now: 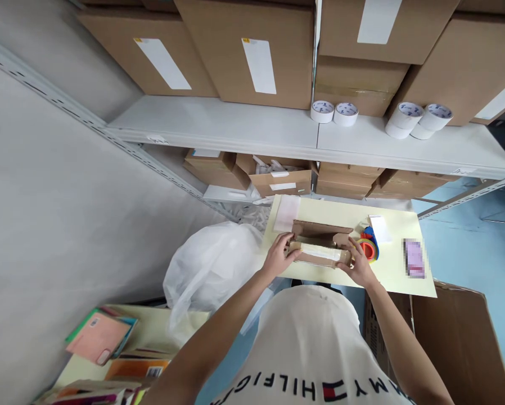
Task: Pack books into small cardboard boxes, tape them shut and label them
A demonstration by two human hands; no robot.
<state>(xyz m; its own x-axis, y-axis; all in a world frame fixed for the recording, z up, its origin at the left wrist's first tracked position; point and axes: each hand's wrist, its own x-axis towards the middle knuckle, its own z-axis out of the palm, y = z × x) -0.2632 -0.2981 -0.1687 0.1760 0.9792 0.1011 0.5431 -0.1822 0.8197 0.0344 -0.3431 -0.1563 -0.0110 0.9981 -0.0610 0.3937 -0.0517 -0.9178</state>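
Note:
A small open cardboard box [322,227] lies on the pale yellow table, its long back flap standing up. My left hand [280,253] grips the box's left end, thumb over the front edge. At the right end, my right hand [357,263] holds the box with its fingers around the corner and side flap. A whitish, wrapped-looking strip [320,251] runs along the front of the box; its kind I cannot make out. Just right of my right hand sits a blue tape dispenser [371,241] with an orange-red core.
On the table [398,275] are a white paper pad [380,228], a pixelated purple item [414,259] and a pale sheet [287,212]. Tape rolls [346,114] and cartons fill the shelves. A plastic bag [212,264] bulges at left; a large carton [455,337] stands at right.

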